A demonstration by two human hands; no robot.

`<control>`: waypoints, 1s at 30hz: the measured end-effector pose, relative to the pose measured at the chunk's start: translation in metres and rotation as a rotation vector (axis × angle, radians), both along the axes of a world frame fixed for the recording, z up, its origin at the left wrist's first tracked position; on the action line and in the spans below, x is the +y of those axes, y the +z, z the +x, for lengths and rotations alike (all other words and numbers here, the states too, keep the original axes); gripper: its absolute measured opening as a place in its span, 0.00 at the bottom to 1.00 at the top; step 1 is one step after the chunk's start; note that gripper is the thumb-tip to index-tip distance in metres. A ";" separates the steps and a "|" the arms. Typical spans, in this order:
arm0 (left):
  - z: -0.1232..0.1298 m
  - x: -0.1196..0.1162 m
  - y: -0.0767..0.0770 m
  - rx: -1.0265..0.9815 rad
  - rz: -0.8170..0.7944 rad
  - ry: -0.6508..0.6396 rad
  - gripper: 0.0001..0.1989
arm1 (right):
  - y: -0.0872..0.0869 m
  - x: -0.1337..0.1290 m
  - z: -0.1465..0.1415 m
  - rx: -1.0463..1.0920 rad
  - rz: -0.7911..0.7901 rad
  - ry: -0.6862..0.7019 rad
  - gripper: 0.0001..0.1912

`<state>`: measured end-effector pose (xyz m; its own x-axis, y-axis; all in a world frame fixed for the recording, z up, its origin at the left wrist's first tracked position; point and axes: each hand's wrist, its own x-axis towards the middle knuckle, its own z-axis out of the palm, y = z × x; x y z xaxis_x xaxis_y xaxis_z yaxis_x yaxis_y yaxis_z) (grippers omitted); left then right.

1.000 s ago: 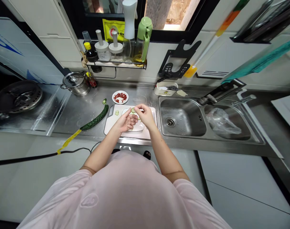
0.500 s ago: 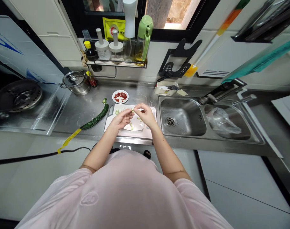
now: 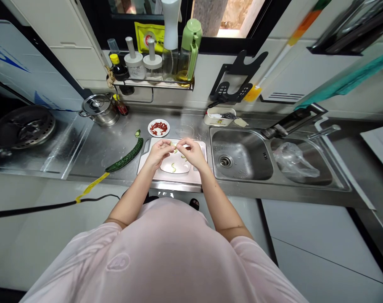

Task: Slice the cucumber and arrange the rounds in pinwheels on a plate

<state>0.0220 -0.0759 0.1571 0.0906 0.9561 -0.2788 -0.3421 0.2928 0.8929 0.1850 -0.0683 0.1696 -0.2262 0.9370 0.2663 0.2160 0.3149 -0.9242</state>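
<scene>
Over a pale cutting board (image 3: 147,162), my two hands meet fingertip to fingertip. A small pale-green cucumber piece (image 3: 175,147) is pinched between them. My left hand (image 3: 159,154) has its fingers curled to the thumb; my right hand (image 3: 193,153) grips the piece from the other side. Beneath them on the board lies a white plate (image 3: 180,168) with a few curled cucumber bits (image 3: 173,167). To the left, a long dark-green cucumber (image 3: 127,156) rests on the steel counter, and a cut cucumber end (image 3: 137,133) lies beyond it.
Behind the board sits a small plate (image 3: 150,128) of chopped red pieces. A lidded pot (image 3: 103,113) and frying pan (image 3: 22,126) stand left. Right are two sink basins (image 3: 241,158), one with a plastic bag (image 3: 294,160). A bottle rack (image 3: 159,84) hangs above.
My left hand's fingers have closed in from a more spread pose, and it has risen slightly toward the right fingertips. The pale slice seen beside that hand earlier is now out of sight.
</scene>
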 end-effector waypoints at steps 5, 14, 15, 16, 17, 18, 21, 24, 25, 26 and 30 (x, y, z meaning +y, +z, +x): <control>0.003 0.000 -0.002 0.069 0.101 0.072 0.20 | -0.003 0.002 0.000 0.002 -0.012 -0.008 0.14; 0.006 -0.003 -0.003 0.084 0.222 0.119 0.19 | -0.010 0.000 -0.002 0.031 -0.050 -0.005 0.14; 0.007 -0.004 -0.003 0.088 0.244 0.127 0.19 | -0.010 0.000 -0.002 0.031 -0.057 -0.007 0.14; 0.007 -0.004 -0.002 0.094 0.264 0.135 0.19 | -0.011 0.000 -0.003 0.031 -0.064 -0.010 0.14; 0.007 -0.004 -0.002 0.101 0.282 0.142 0.19 | -0.011 0.000 -0.003 0.031 -0.070 -0.013 0.15; 0.008 -0.004 -0.002 0.109 0.295 0.147 0.19 | -0.011 0.000 -0.004 0.034 -0.074 -0.016 0.15; 0.009 -0.005 -0.001 0.135 0.318 0.156 0.19 | -0.012 0.000 -0.004 0.046 -0.076 -0.017 0.15; 0.010 -0.004 -0.001 0.157 0.316 0.160 0.19 | -0.014 0.001 -0.003 0.050 -0.073 -0.015 0.14; 0.010 -0.004 -0.001 0.165 0.311 0.160 0.18 | -0.015 0.001 -0.003 0.046 -0.075 -0.016 0.14; 0.011 -0.004 -0.002 0.174 0.304 0.159 0.18 | -0.016 0.001 -0.002 0.043 -0.077 -0.018 0.14; 0.012 -0.003 -0.006 0.192 0.272 0.166 0.18 | -0.022 0.003 -0.002 0.029 -0.094 -0.028 0.14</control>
<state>0.0342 -0.0793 0.1510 -0.1012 0.9948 -0.0097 -0.1839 -0.0092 0.9829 0.1832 -0.0653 0.1480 -0.1928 0.9640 0.1829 0.1968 0.2206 -0.9553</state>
